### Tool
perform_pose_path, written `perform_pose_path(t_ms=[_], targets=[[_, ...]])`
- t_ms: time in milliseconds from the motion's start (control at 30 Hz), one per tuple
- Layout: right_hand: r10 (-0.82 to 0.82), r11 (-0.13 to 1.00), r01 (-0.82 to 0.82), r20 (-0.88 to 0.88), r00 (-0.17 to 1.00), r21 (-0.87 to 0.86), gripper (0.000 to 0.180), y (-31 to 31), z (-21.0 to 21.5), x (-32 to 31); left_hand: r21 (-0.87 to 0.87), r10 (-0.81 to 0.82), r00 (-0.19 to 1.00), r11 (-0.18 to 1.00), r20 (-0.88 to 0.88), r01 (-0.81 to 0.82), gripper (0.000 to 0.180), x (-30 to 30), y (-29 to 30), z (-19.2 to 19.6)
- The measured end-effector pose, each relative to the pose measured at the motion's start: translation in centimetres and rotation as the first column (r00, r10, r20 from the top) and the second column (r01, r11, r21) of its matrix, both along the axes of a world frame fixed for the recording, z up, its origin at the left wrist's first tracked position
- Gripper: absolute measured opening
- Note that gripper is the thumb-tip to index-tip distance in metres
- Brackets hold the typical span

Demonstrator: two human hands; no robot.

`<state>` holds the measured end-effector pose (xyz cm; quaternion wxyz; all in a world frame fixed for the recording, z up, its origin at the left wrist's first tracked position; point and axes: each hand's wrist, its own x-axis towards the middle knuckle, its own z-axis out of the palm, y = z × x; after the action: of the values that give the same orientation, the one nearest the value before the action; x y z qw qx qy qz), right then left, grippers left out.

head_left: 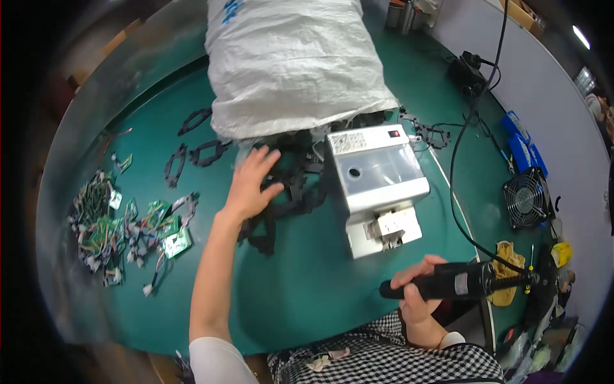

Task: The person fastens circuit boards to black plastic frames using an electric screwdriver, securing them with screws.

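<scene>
Across most of the view stretched a smooth green table [288,288], with a bulky, wrinkled white woven sack [294,64] flopped over the far middle of it. Just right of centre stood a boxy silver-and-white machine [377,179] with a clear window and a red switch on top. Off to the left lay a messy heap of green circuit boards with wires [105,237].

Near the front right, a long black cylindrical handheld tool [460,281] pointed left, and the right grip [419,312] was wrapped snugly around it, with a black cable running up from its back end. The left grip [248,191] was pretty much spread, fingers reaching toward the near edge of the sack, right beside some thin black plastic frames [294,185]; honestly couldn't tell if it was touching them. A square black fan [526,200] sat at the far right. Smallest of all, a yellow-handled screwdriver [529,272] lay just below that.
</scene>
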<state>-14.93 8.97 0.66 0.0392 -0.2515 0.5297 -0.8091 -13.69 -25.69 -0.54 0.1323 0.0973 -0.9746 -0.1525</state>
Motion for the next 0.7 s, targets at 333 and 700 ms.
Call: perform_pose_path(t_ms=[333, 700], targets=[[-0.182, 0.979, 0.192, -0.131, 0.974, 0.069, 0.055, -1.7, 1.0, 1.5, -0.048, 0.084, 0.996, 0.995, -0.028, -0.085, 0.030, 12.7, 7.2, -0.2], [-0.115, 0.974, 0.162, -0.265, 0.957, 0.161, 0.060, -3.5, 0.8, 3.3, 0.339, 0.296, 0.955, 0.896, 0.029, -0.288, 0.034, 8.3, 19.0, 1.7]])
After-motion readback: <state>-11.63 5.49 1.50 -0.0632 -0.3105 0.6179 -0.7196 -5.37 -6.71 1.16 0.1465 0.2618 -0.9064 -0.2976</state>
